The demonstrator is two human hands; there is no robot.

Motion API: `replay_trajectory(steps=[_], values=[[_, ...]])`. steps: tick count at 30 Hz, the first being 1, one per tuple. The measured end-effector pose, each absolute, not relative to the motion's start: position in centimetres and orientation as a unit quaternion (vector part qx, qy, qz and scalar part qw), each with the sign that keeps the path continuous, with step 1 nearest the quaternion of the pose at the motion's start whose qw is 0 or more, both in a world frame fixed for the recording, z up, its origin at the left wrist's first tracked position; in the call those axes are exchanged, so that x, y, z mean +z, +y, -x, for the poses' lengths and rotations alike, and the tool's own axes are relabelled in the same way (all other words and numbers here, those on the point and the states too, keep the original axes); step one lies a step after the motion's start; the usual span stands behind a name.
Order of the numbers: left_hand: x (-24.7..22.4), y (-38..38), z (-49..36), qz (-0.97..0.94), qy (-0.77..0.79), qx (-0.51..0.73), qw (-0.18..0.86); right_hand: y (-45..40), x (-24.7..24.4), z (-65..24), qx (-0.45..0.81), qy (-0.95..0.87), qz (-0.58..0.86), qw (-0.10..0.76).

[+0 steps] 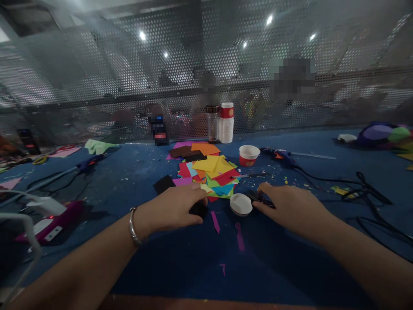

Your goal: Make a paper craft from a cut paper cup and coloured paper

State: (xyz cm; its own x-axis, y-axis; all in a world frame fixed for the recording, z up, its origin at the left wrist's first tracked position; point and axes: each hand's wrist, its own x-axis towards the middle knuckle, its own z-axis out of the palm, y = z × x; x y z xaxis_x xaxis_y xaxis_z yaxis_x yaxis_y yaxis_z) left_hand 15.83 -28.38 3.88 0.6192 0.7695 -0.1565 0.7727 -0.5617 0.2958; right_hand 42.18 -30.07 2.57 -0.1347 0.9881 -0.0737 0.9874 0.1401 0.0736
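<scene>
My left hand (179, 206), with a silver bracelet on its wrist, curls over a small black thing whose kind I cannot make out, left of a round white paper piece. Black paper (164, 184) lies just behind that hand. The fingers of my right hand (284, 204) are round a dark tool (263, 199), perhaps scissors, close to the right side of the white paper piece (241, 204). Purple strips (215, 222) lie in front, between my hands. Coloured paper sheets (211, 168) are piled beyond them.
A red and white cup (249, 155) stands behind the pile, near a cup stack (226, 125) and a clear bottle (213, 125). Glue guns (284, 157) with black cables lie at both sides. A purple power strip (61, 221) is at the left. Perforated metal rises behind the blue table.
</scene>
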Motion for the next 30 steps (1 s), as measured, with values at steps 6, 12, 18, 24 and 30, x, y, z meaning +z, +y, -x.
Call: replay_trajectory(steps=[6,12,18,24,30], values=[[3.5,-28.1,-16.3,-0.883,0.435,0.017,0.178,-30.3,2.8,-41.9,0.026,0.749,-0.657,0.081],[3.7,-28.1,-17.0,-0.862,0.437,0.055,0.249,-30.2,2.7,-42.0,0.021,0.753,-0.654,0.070],[3.2,-27.9,-16.9,-0.818,0.431,0.135,0.357,-30.4,2.7,-42.3,0.028,0.764,-0.644,-0.039],[2.8,-27.1,-16.7,-0.765,0.436,0.117,0.459,-30.4,2.9,-42.5,-0.078,0.775,-0.598,-0.189],[2.2,-27.0,-17.1,-0.740,0.454,0.159,0.470,-29.9,2.1,-42.2,-0.152,0.782,-0.576,-0.183]])
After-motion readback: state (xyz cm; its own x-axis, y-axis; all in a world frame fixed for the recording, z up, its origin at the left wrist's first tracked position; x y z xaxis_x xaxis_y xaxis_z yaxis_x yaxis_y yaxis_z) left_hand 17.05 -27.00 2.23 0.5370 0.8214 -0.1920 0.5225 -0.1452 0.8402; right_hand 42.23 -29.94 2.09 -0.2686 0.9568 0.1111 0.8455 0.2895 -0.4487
